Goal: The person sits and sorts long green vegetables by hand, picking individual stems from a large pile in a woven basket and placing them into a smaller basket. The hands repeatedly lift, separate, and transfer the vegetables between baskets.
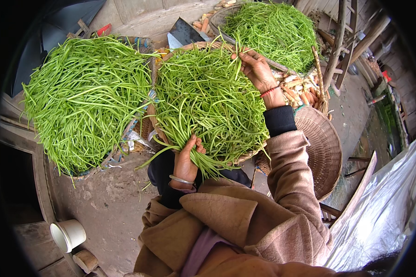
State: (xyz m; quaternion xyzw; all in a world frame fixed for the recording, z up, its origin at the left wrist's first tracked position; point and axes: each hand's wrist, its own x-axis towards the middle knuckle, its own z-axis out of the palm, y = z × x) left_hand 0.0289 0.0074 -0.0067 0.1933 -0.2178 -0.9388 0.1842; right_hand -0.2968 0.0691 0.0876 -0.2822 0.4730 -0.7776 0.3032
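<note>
Directly before me a round woven basket [152, 117] is heaped with long green plant stems [215, 100]. My left hand [189, 152], with a metal bangle at its wrist, is closed around a thick bundle of stems [208, 166] at the basket's near edge. At the far right of the same basket, my right hand [254, 64] pinches a few thin stems [238, 57] between thumb and fingers. It wears a red bracelet [269, 91]. A second heap of stems [90, 100] fills the basket on the left, and a third heap [274, 33] lies on a tray at the back right.
Corn cobs [300, 90] lie in a container by my right forearm. A shallow wicker basket [320, 152] stands right of it. A metal dustpan-like scoop [183, 34] is behind the middle basket. A white bucket [68, 235] and a log [85, 261] are at lower left, a wooden ladder [336, 45] at right.
</note>
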